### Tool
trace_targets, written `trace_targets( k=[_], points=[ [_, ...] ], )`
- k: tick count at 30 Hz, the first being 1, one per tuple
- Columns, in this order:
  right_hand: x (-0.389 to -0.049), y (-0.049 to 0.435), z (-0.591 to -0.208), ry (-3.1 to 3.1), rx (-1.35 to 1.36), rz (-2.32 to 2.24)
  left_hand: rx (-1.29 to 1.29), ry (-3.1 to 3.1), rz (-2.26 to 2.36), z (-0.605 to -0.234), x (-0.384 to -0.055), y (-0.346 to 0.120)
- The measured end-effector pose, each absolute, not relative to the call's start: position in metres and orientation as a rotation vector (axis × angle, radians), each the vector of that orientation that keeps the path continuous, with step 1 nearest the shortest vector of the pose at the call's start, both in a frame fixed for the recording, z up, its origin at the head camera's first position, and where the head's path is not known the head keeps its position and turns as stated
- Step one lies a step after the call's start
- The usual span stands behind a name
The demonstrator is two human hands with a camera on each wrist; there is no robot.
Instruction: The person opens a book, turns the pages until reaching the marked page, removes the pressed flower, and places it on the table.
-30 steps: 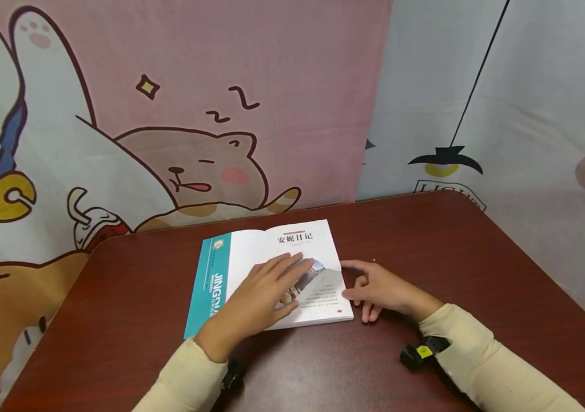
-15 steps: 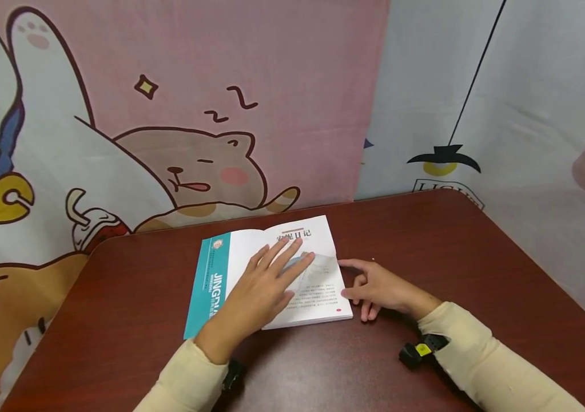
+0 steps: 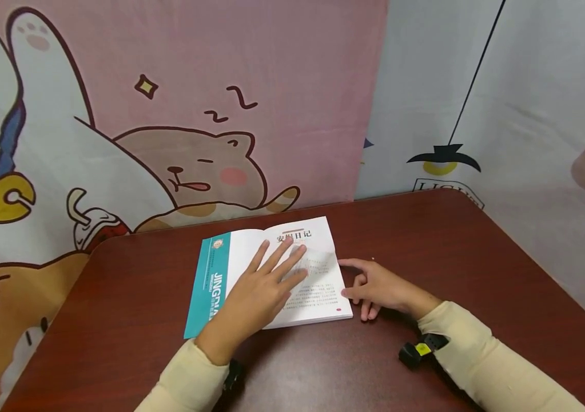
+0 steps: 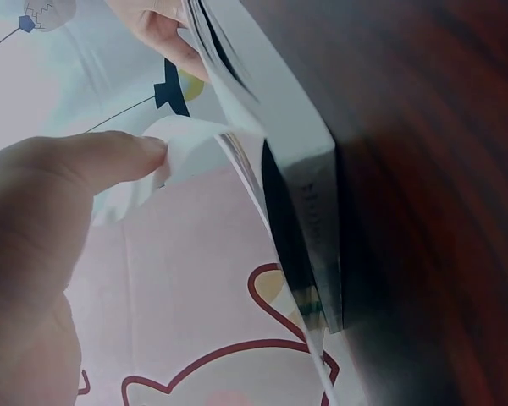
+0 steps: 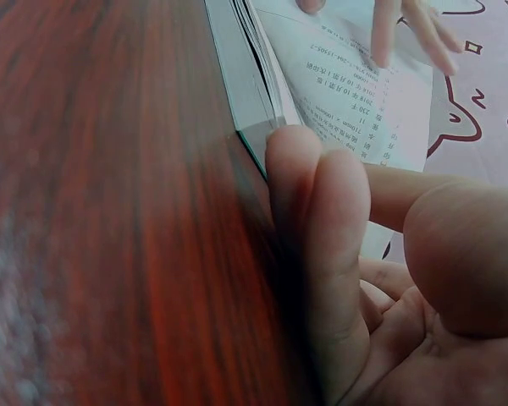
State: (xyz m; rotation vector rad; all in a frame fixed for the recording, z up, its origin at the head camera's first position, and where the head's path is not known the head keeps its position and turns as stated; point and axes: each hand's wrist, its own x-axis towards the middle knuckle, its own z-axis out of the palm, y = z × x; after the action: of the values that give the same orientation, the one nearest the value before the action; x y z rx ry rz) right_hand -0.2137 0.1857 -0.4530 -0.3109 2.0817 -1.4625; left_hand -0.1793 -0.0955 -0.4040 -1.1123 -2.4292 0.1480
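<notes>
An open book (image 3: pixel 320 297) lies on the table, its teal cover flap (image 3: pixel 210 286) spread out at the left. Over its white pages my left hand (image 3: pixel 253 292) reaches with fingers spread, hiding part of the print. In the left wrist view a lifted page (image 4: pixel 182 139) curves beside the thumb (image 4: pixel 123 156). My right hand (image 3: pixel 382 289) is at the book's right edge, index finger and thumb extended to it, the other fingers bent below. In the right wrist view fingertips (image 5: pixel 292 152) of the right hand are right at the page edges.
The dark red wooden table (image 3: pixel 416 240) extends around the book. A cartoon-printed cloth (image 3: pixel 313 103) hangs behind it, and a pale cloth (image 3: pixel 544 103) hangs at the right. Black wrist devices (image 3: pixel 416 352) are strapped near both cream sleeves.
My left hand has shifted slightly up the page and its fingers have spread. The colour picture seen on the right page before no longer shows; faint print is there. The right hand stays put.
</notes>
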Motion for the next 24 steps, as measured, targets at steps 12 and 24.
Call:
trace_targets(
  k=[12, 24],
  points=[
    [-0.2144, 0.1863, -0.4548, 2.095, -0.313, -1.454, -1.216, -2.43, 0.036, -0.4071, -0.1777, -0.0936],
    [-0.2149, 0.1843, -0.454, 2.089, -0.313, -1.46, -1.103, -2.565, 0.089, -0.4106, -0.1764, -0.0976]
  ],
)
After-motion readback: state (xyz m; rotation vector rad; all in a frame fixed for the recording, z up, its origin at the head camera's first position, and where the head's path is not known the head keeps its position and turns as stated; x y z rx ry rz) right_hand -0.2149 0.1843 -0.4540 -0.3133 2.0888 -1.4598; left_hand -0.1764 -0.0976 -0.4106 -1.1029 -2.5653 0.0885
